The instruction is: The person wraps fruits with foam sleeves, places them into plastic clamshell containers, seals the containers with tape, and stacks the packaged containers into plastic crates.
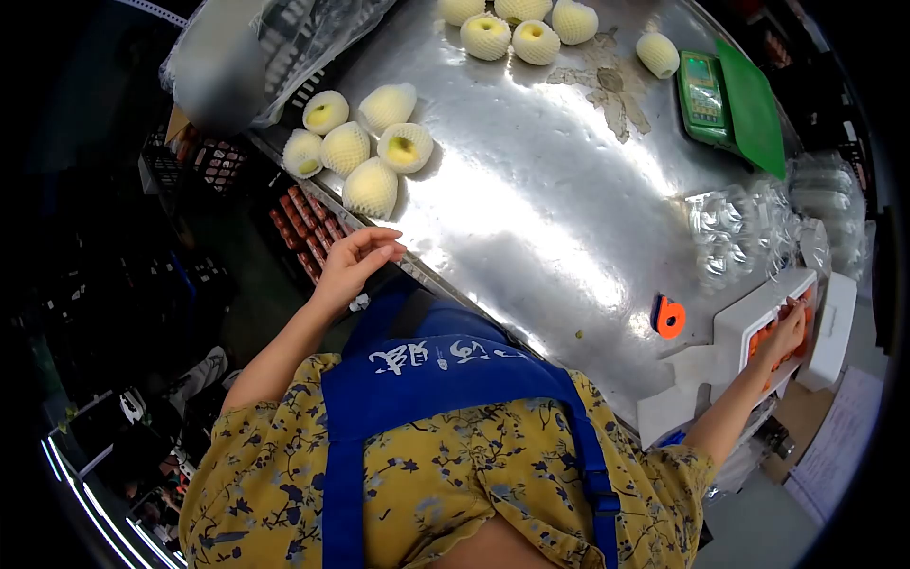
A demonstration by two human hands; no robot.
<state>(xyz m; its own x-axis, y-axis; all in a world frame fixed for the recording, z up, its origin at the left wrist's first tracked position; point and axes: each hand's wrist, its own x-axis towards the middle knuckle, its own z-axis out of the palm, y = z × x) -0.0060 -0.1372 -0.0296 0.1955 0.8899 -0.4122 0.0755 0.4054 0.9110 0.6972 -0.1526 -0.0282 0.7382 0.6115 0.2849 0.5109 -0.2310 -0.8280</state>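
My left hand [360, 263] hovers at the table's near left edge with its fingers loosely bent and nothing in them. Just beyond it stands a cluster of pale yellow fruits in white foam nets, the closest being a netted fruit [371, 188]. Over at the right, my right hand [786, 332] reaches into a white foam box [737, 328] that holds several small orange pieces [760, 343]. Its fingers point down and are drawn together among them; what they grip, if anything, is hidden. An orange ring-shaped piece with a dark edge [669, 318] lies left of the box.
A green scale [704, 100] stands at the far right of the metal table [512, 190]. Clear plastic trays [730, 232] are stacked in front of it. More netted fruits [485, 36] sit at the back. Plastic bagging [313, 47] covers the left corner; torn white card [671, 394] lies near the box.
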